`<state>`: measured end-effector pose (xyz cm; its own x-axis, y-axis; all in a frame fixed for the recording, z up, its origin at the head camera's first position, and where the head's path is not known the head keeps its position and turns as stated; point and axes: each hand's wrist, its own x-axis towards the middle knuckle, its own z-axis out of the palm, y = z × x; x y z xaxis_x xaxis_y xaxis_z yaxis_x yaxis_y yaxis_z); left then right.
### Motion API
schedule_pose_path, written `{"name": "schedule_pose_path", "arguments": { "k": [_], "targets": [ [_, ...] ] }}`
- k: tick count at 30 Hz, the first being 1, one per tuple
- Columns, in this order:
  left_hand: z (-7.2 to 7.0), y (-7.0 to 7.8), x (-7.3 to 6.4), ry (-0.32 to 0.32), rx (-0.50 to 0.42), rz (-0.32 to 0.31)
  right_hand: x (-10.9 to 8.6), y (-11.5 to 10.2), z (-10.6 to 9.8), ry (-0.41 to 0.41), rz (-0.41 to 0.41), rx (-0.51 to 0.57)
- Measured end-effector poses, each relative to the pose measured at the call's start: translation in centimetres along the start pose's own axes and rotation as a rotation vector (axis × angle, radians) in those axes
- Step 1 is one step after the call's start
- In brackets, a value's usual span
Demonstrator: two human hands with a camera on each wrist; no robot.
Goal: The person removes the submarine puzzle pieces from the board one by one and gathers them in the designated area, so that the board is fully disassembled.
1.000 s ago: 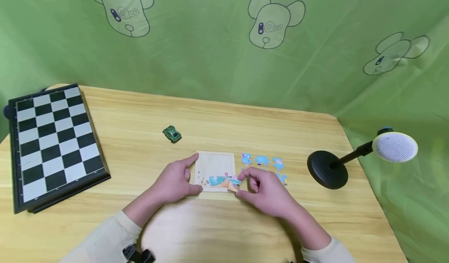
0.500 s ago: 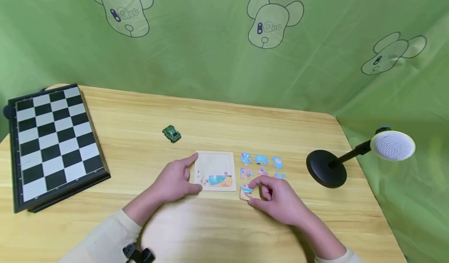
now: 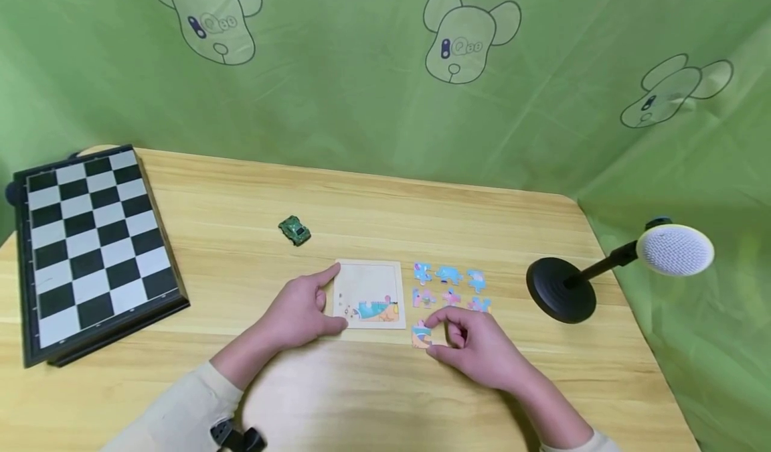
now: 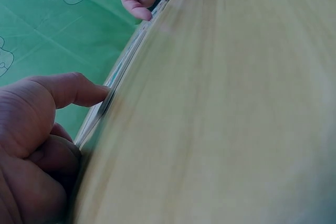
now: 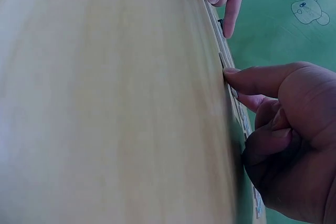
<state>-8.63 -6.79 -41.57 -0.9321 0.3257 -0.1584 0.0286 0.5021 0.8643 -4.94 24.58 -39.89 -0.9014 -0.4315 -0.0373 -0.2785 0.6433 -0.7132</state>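
Observation:
A square wooden puzzle tray (image 3: 367,279) lies mid-table in the head view, with joined picture pieces (image 3: 375,311) along its lower part. My left hand (image 3: 301,310) holds the tray's left side, index finger at the upper corner and thumb (image 4: 86,92) at the lower one. To the right of the tray, my right hand (image 3: 478,345) pinches a puzzle piece (image 3: 421,336) by its right side between thumb and index finger. That piece shows orange, teal and pink and sits close over the table. In the right wrist view the other fingers (image 5: 268,142) are curled in.
Several loose puzzle pieces (image 3: 448,275) lie in two rows right of the tray. A green toy car (image 3: 294,230) stands behind it. At far left is a chessboard (image 3: 96,238); at right, a black-based lamp (image 3: 561,290). A green curtain (image 3: 361,104) hangs behind the table (image 3: 391,398).
My right hand has drawn the puzzle piece from the tray's lower right corner rightward and nearer me, then shifted it slightly lower. My left hand has stayed at the tray.

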Motion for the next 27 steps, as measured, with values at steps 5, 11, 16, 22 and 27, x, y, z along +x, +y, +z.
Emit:
{"name": "schedule_pose_path", "arguments": {
  "k": [5, 11, 16, 22, 27],
  "targets": [
    [0.0, 0.0, 0.0, 0.003, 0.006, 0.005, 0.5, -0.3, 0.2, 0.032, -0.023, -0.006],
    [0.0, -0.1, 0.0, 0.004, -0.001, 0.000, 1.6, -1.4, 0.6, 0.027, -0.011, 0.007],
    [0.0, -0.1, 0.0, 0.006, -0.001, 0.001, 2.9, -2.3, 1.0, 0.004, -0.010, 0.039],
    [-0.1, -0.1, 0.0, 0.008, -0.001, -0.002, 4.6, -2.9, 1.7, -0.029, -0.038, 0.061],
    [-0.1, -0.2, 0.1, 0.007, -0.004, 0.008, 5.7, -3.3, 2.3, -0.059, -0.052, 0.061]
  ]
}}
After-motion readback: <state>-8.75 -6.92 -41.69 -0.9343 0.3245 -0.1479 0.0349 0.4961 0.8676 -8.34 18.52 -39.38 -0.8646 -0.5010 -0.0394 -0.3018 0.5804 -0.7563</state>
